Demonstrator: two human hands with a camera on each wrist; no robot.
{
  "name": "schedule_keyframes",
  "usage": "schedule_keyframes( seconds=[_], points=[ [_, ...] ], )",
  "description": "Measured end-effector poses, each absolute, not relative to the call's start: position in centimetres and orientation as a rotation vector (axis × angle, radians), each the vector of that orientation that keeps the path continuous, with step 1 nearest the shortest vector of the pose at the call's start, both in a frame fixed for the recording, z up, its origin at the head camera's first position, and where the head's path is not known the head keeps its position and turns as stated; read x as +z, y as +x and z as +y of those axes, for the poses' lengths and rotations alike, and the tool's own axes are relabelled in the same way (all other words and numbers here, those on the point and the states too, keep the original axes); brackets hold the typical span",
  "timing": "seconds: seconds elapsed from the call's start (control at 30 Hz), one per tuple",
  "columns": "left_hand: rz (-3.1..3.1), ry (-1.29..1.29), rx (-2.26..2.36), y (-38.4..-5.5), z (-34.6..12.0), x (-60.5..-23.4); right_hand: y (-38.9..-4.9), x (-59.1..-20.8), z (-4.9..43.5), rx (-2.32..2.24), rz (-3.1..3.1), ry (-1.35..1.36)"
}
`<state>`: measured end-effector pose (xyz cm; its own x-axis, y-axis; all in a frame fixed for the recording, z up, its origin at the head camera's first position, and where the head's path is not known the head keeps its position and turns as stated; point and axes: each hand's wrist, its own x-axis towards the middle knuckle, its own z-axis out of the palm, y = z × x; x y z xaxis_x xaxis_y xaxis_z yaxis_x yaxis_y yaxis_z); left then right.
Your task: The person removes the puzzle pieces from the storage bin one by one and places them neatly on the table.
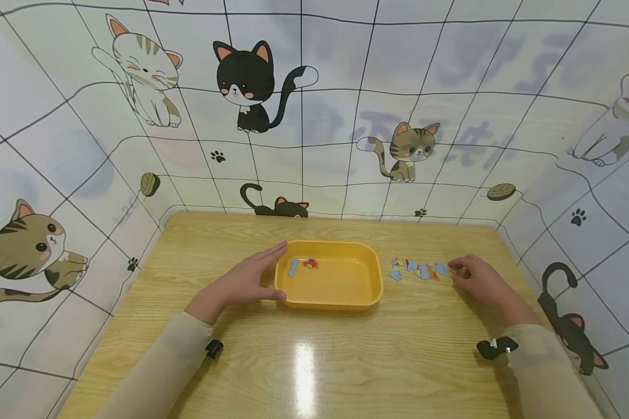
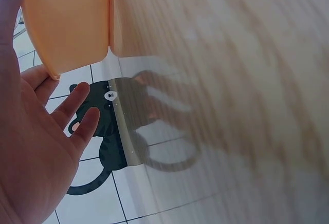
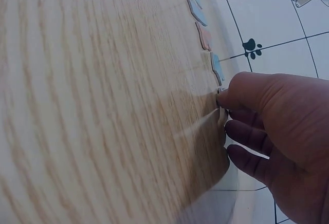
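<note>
A shallow yellow tray (image 1: 340, 291) stands mid-table. At its left end my left hand (image 1: 243, 280) holds it, with the thumb by the near corner and the fingers by the far one. The left wrist view shows one finger against the tray's rim (image 2: 77, 67) while other fingers hang loose. My right hand (image 1: 479, 285) pinches a small flat orange puzzle piece (image 1: 453, 272) at the right end of a row, low at the tabletop. Several blue and multicoloured puzzle pieces (image 1: 423, 271) lie between tray and hand. The fingertips partly hide the pinched piece.
Inside the tray lie a light-blue piece (image 1: 293, 267) and a red piece (image 1: 311, 263). The wooden table (image 1: 377, 361) meets a cat-printed backdrop (image 1: 325, 116) behind and at both sides. A bright reflection shows on the table's near part.
</note>
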<state>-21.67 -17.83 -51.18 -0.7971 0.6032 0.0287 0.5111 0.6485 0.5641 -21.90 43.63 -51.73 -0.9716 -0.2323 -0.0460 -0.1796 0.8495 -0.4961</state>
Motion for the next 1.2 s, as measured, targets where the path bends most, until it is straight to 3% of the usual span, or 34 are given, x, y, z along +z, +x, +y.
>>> schedule_keyframes(
  seconds=[0.57, 1.2],
  points=[
    [2.699, 0.919, 0.847, -21.7, -17.8, -51.1, -21.8, -51.7, 43.0, -0.884, 2.933, -0.281],
    [2.705, 0.912, 0.864, -21.6, -17.8, -51.3, -22.2, -48.6, 34.9, -1.017, 3.016, -0.602]
  ],
)
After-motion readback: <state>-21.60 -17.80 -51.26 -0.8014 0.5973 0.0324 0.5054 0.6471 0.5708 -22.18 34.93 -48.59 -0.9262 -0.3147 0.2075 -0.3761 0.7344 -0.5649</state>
